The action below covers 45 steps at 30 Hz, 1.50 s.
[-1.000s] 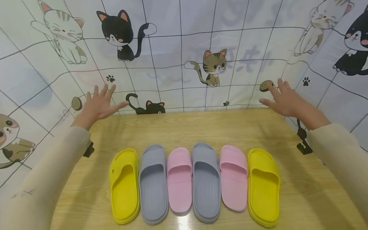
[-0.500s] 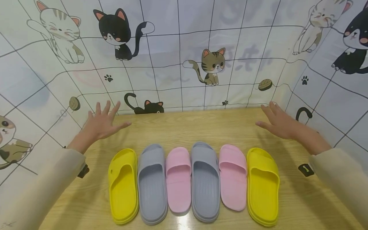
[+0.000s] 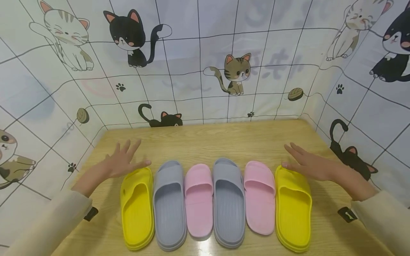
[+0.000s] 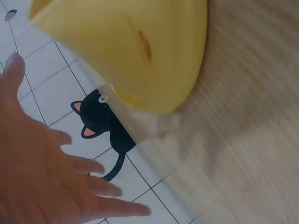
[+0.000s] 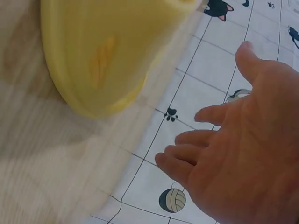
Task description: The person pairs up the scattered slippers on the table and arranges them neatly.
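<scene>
Six slippers stand side by side on the wooden table: a yellow one, a grey one, a pink one, a second grey one, a second pink one and a second yellow one. My left hand, fingers spread, hovers by the toe of the left yellow slipper. Over the toe of the right yellow slipper is my right hand, its fingers extended. Neither hand holds anything; the right palm shows in its wrist view.
Behind and beside the wooden table hangs a white gridded cloth printed with cats, paw prints and yarn balls. Small dark objects show by each sleeve, one at the left and one at the right.
Both hands have come down and nearer from in front of the back cloth to the toes of the outer slippers. The slippers have not moved.
</scene>
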{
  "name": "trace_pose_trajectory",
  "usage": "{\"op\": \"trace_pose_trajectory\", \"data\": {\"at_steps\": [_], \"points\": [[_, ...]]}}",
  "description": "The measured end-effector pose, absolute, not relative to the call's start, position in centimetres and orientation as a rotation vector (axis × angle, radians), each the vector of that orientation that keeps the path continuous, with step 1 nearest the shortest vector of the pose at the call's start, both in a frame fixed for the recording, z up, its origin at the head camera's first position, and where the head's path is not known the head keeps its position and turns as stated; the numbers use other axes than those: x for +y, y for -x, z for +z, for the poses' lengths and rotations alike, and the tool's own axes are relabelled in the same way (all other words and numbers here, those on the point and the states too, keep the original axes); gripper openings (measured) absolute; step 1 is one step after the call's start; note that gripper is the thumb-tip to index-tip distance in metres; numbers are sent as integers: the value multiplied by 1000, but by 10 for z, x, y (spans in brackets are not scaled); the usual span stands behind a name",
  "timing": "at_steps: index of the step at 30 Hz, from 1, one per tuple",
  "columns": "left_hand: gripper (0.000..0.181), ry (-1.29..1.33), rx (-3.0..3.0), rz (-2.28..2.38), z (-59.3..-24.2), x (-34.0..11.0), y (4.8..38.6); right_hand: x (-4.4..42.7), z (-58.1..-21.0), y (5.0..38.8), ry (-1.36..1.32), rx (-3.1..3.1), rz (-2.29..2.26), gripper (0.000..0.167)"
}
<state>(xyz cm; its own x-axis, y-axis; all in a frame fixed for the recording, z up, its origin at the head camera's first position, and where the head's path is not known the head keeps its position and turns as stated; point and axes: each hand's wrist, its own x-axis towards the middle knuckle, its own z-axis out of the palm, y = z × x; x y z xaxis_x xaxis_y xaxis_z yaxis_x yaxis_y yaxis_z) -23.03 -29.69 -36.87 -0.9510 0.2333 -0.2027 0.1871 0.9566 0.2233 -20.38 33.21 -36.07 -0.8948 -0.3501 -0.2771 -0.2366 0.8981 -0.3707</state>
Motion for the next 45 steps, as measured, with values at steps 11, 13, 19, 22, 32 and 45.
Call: {"op": "trace_pose_trajectory", "data": {"at_steps": [11,13,19,22,32,45], "points": [[106,-260,2515,457,-365,-284,196,328,-374,180,430,2574,-472,94],[103,-259,2493,460,-365,-282,192,328,-377,178,447,2570,-481,93],[99,-236,2458,467,-366,-279,184,327,-380,174,456,2538,-497,92],[101,-200,2427,506,-366,-279,184,325,-380,174,460,2541,-481,92],[102,-141,2378,565,-364,-280,183,321,-385,172,439,2500,-523,87],[103,-131,2361,631,-363,-279,185,319,-375,173,468,2524,-492,87]]}}
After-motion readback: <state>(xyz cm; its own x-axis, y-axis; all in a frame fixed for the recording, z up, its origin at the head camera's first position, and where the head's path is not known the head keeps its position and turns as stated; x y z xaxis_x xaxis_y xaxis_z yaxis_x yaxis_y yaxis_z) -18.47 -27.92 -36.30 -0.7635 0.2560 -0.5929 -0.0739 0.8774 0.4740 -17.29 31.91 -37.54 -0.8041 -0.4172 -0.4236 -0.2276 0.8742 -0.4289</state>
